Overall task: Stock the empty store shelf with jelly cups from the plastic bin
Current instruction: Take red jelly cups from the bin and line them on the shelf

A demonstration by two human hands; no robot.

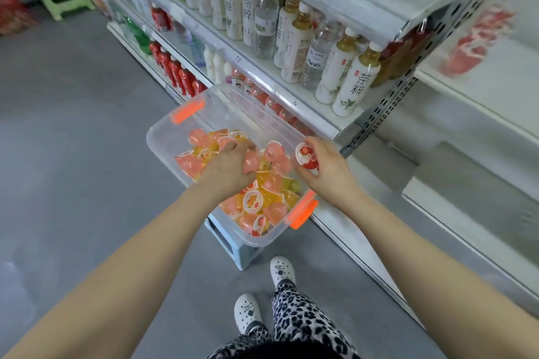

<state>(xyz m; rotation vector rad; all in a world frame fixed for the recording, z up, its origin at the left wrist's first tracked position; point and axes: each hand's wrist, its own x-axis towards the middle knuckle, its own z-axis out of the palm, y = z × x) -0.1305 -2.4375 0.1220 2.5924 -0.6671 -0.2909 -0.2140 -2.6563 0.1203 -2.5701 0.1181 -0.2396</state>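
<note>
Clear-plastic bin (163, 131), set with its long axis from far left to near right on a small stool (233, 245), could be tipped as jelly cups (262, 198) are clutched inside it by the curled left hand (230, 166), while a strawberry cup (306, 158), lid faced up-left, could be dropped from the right hand (329, 167) that pinches it.

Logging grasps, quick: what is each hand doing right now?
The left hand grips a pink jelly cup inside the plastic bin.
The right hand holds a strawberry-lidded jelly cup.
</note>
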